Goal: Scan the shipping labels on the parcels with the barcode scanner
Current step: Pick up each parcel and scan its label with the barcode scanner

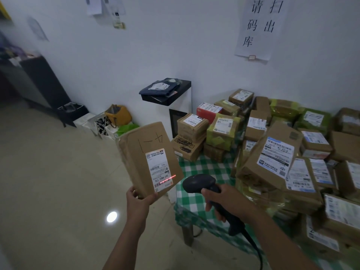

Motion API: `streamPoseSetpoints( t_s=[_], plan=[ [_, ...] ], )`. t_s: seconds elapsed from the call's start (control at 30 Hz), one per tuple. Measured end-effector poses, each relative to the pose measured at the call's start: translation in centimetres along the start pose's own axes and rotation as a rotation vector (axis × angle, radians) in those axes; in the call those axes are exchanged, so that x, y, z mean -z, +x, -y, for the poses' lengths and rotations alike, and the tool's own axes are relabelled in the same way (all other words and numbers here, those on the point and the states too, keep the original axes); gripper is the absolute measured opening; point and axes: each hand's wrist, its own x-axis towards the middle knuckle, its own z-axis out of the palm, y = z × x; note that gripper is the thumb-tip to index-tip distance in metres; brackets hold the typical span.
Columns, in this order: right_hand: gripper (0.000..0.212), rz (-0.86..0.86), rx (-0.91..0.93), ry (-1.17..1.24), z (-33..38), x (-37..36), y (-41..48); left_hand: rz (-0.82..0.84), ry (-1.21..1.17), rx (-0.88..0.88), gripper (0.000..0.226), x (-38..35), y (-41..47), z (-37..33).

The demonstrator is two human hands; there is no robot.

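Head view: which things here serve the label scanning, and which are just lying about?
Job:
held parcel, left hand
its shipping label
barcode scanner, right hand
piled parcels

Lying about:
yellow bag
wall notice
black bin

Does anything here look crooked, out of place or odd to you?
Yes. The big cardboard box in the pile on the checked table leans at a steep tilt on its neighbours, where most parcels lie flat. The held parcel is turned so its label reads upside down, and the red scan line runs partly past the label's edge.
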Motion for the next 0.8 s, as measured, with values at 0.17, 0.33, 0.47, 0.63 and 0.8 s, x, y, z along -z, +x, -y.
streamPoseSetpoints(
  t_s=[0.17,0.33,0.47,0.63,0.8],
  plan=[
    [0.041,-0.005,0.014,-0.002,0.1,0.0,-0.3,0.024,0.014,-0.003,0.088,-0.4,0.1,0.1],
    [0.045,-0.041,0.009,-0.01,0.1,0.4,-0.6,0.052,0.03,0.021,0.09,-0.8,0.3,0.3],
    [0.045,-0.059,-0.011,0.002,0.0,1.0,-0.9,0.081,0.037,0.045,0.085,-1.4,0.4,0.3],
    [0.04,-0.15,0.038,0.062,0.3,2.3,-2.0,0.193,0.077,0.117,0.071,-2.6,0.2,0.2],
    [0.047,-0.338,0.173,0.219,1.4,4.6,-3.1,0.332,0.177,0.209,0.037,-3.6,-0.6,1.1]
  ],
)
